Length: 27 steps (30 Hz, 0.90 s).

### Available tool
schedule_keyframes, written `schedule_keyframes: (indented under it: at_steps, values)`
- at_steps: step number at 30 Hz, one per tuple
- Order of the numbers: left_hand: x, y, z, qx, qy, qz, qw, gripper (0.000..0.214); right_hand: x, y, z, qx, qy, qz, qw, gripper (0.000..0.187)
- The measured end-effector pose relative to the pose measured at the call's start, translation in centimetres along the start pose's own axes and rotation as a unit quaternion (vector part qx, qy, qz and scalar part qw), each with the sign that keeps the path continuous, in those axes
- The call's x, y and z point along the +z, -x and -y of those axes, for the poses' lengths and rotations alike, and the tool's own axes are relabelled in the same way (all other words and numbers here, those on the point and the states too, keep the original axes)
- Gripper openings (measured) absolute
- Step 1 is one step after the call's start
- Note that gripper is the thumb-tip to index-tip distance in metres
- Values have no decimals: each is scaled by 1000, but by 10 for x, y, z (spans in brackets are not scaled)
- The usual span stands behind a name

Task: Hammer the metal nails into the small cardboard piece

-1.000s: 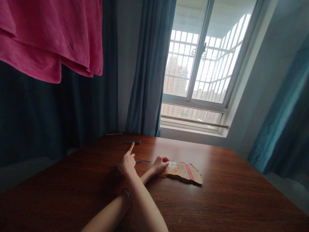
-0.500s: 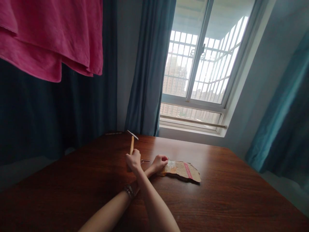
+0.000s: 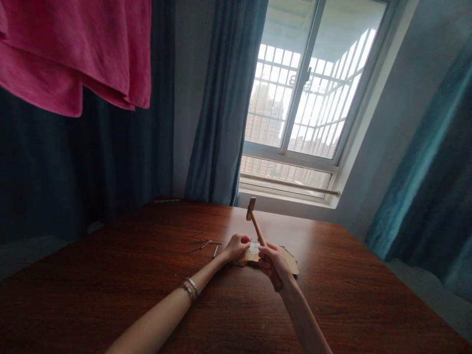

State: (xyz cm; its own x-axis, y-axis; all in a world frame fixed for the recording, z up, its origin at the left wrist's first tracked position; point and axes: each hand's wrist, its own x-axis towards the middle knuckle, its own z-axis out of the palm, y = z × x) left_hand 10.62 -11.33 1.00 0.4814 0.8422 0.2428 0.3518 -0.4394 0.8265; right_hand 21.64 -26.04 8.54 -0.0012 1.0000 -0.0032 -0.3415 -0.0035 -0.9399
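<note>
A torn piece of brown cardboard (image 3: 291,264) with pale markings lies on the dark wooden table (image 3: 110,285). My left hand (image 3: 238,246) rests at its left end, fingers pinched on a small upright nail. My right hand (image 3: 275,263) is closed round the wooden handle of a small hammer (image 3: 255,223), whose head stands raised above the cardboard. Several loose nails (image 3: 204,243) lie on the table just left of my left hand. A bracelet is on my left wrist.
A window (image 3: 295,108) with a grille lies beyond the table's far edge, with blue curtains (image 3: 217,103) on both sides. A pink cloth (image 3: 73,54) hangs at the upper left. A thin stick (image 3: 167,200) lies at the table's far left corner.
My right hand picked the hammer up from the table's left side, uncrossed from over my left arm and carried it right, above the cardboard. The left hand stayed on the cardboard.
</note>
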Motion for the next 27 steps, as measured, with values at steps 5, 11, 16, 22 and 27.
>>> schedule_keyframes:
  at_steps: [5,11,16,22,27]
  values:
    - [2,-3,5,49,-33,-12,998,25,-41,38,-6,45,-39,-45,997,35]
    - [4,-5,10,46,-21,-18,999,24,-53,56,-13,51,-16,-44,998,27]
    - [4,-6,14,57,-10,-22,998,22,-43,60,-13,38,-19,-28,999,25]
    - [5,-7,13,39,-11,-33,999,20,-37,61,-11,51,-4,-11,999,31]
    - [4,-5,10,33,-3,-30,999,20,-38,60,-13,45,-26,-18,998,29]
